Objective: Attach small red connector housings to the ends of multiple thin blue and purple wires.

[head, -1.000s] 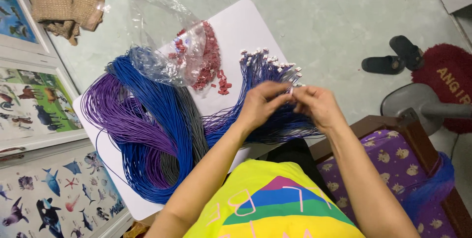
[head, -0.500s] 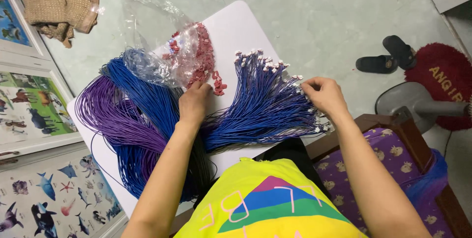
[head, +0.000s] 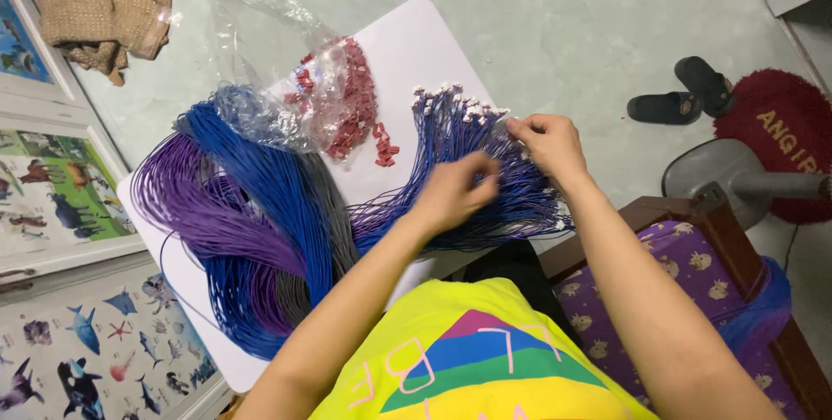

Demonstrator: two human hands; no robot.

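Since half a second ago the left hand (head: 452, 195) has left the heap of small red plastic connectors (head: 351, 108) and come across to the fanned bundle of short blue wires with white end plugs (head: 472, 169), while the right hand (head: 548, 144) has stayed at the bundle's far edge. From the head camera, the left hand lies over the middle of the fan with its fingers curled inward, thumb and fingertips close together over the wires; whether they hold anything is hidden. The right hand's fingers are pinched shut on the pale tip of one wire at the upper right of the fan, and the two hands sit just beside each other. The bundle spreads across the right part of the white rectangular tabletop (head: 416, 39), its white plugs pointing away from the person. The red connectors spill from a crumpled clear plastic bag (head: 260, 65) near the table's middle. On the left part of the table lies a large looped hank of long blue, purple and grey wires (head: 243, 229). On the pale tiled floor (head: 563, 21) lie a pair of black slippers (head: 680, 95), next to a round red mat (head: 780, 143).
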